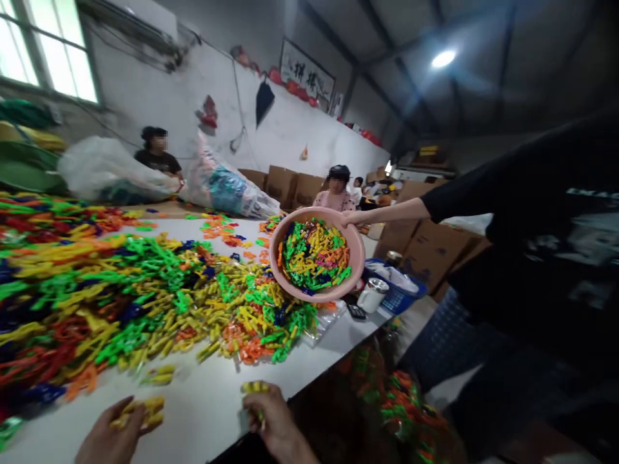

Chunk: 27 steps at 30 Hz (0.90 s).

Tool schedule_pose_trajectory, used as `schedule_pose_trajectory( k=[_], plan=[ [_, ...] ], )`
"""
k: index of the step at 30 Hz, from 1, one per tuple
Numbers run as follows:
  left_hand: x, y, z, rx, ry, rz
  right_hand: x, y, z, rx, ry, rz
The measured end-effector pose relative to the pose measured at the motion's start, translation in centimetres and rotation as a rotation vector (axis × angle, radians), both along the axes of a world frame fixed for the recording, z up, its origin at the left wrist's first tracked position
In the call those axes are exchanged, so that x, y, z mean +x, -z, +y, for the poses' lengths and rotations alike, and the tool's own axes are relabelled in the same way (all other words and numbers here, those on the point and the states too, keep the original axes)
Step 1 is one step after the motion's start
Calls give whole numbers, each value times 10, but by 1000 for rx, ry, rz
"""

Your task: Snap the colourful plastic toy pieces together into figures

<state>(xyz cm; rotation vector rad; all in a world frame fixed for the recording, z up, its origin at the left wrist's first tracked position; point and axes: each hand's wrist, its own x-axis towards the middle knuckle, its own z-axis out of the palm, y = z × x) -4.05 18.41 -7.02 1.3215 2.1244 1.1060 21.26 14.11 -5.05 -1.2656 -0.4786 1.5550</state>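
Note:
My left hand [113, 428], low in the view at the table's near side, is closed around several small yellow plastic pieces [153, 412]. To its right, my right hand [275, 415] grips more yellow plastic pieces [255, 386] near the table edge; their exact kind is blurred. A small bunch of yellow pieces [162, 374] lies on the white table [193, 403] just beyond my left hand. Farther off spreads a large heap of yellow, green, orange, red and blue plastic pieces [159, 283].
A person [541, 212] at the right holds a pink basin [358, 258] of coloured pieces over the heap. Near it stand a white mug [373, 295], a calculator [356, 311] and a blue basket [399, 296]. Other people [157, 151] sit behind plastic sacks [227, 183]. Filled bags [406, 412] lie below the table.

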Motion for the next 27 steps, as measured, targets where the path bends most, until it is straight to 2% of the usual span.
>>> schedule_pose_trajectory(
  k=[3, 5, 10, 12, 15, 18, 20, 21, 24, 25, 27],
  plan=[
    [10, -7, -9, -49, 17, 137, 27, 0, -4, 38, 133, 87],
    [17, -8, -15, -58, 34, 163, 42, 8, -11, 21, 190, 140],
    [18, 1, -19, -63, -33, 92, 59, 34, -21, -82, 233, 205],
    [14, 3, -19, -47, -56, 125, 71, 29, -9, -38, 252, 179],
    [12, 0, -17, -29, 13, 228, 103, 4, 21, 97, 334, 24],
    [35, -5, -22, 29, -46, 359, 127, -10, 42, 153, 378, -85],
    [68, -1, -31, 163, -117, 483, 125, 2, 41, 194, 403, -255],
    [89, 5, -37, 225, -39, 524, 119, 14, 36, 248, 437, -408],
    [154, 34, -52, 374, 373, 634, 90, 61, 19, 481, 570, -940],
    [171, 44, -54, 420, 476, 677, 81, 75, 16, 538, 557, -1079],
    [193, 57, -51, 407, 511, 742, 69, 92, 17, 603, 449, -1310]
  ],
)
